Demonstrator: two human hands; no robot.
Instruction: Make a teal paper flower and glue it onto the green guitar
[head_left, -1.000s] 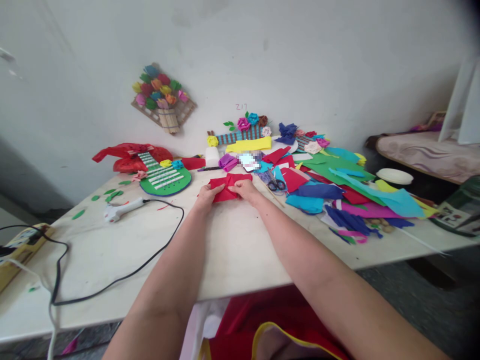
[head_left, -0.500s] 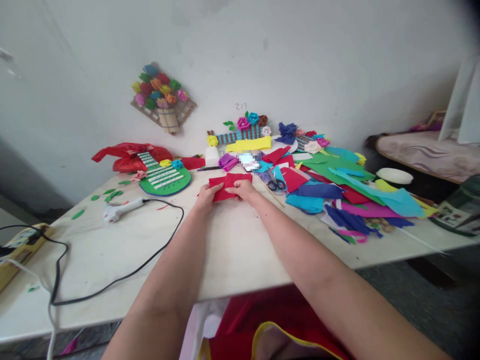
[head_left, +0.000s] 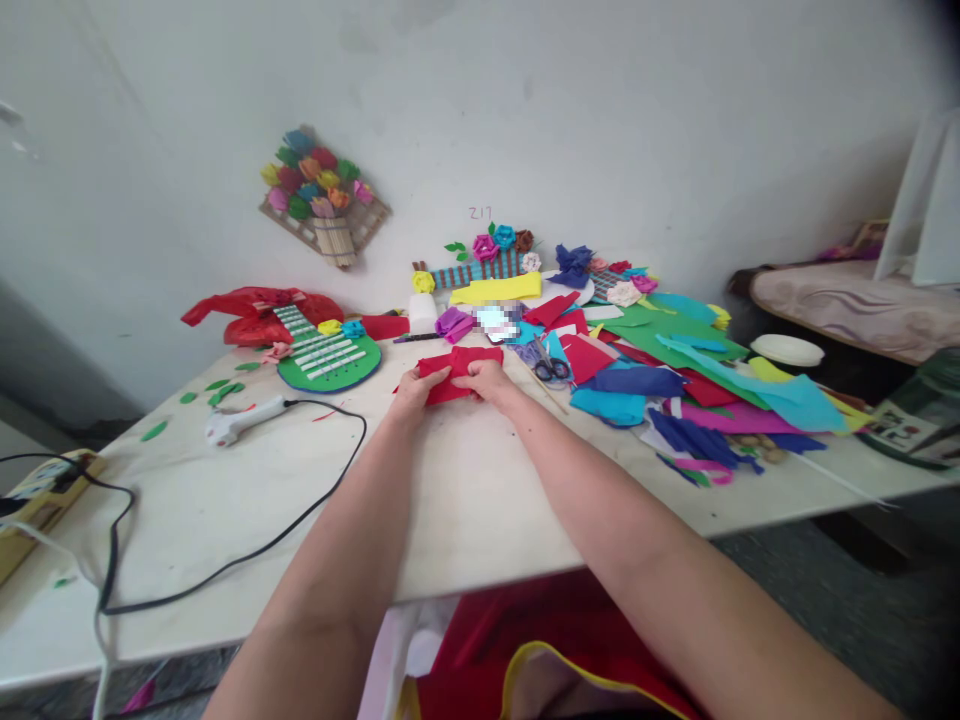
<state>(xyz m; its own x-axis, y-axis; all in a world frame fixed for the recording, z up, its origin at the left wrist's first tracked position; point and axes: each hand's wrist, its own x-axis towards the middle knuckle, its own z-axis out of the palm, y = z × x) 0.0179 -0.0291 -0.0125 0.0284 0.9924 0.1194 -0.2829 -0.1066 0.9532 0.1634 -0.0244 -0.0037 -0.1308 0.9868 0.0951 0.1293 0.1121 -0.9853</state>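
A red paper sheet (head_left: pixel 459 362) lies partly folded on the white table (head_left: pixel 465 490), far out in front of me. My left hand (head_left: pixel 411 388) pinches its left edge, fingers closed on the paper. On the right side, my right hand (head_left: pixel 486 379) presses down and grips the fold. Both forearms stretch forward across the table. The lower part of the sheet is hidden under my fingers.
A heap of coloured paper sheets (head_left: pixel 675 370) covers the table's right half, with scissors (head_left: pixel 553 370) beside it. A white glue gun (head_left: pixel 240 420) with a black cable (head_left: pixel 247 550) lies left. A green paper guitar (head_left: pixel 328 358) and paper flowers (head_left: pixel 495 245) stand near the wall.
My fingers have shifted slightly on the red paper, pressing the fold flatter. The arms and everything else stay where they were.
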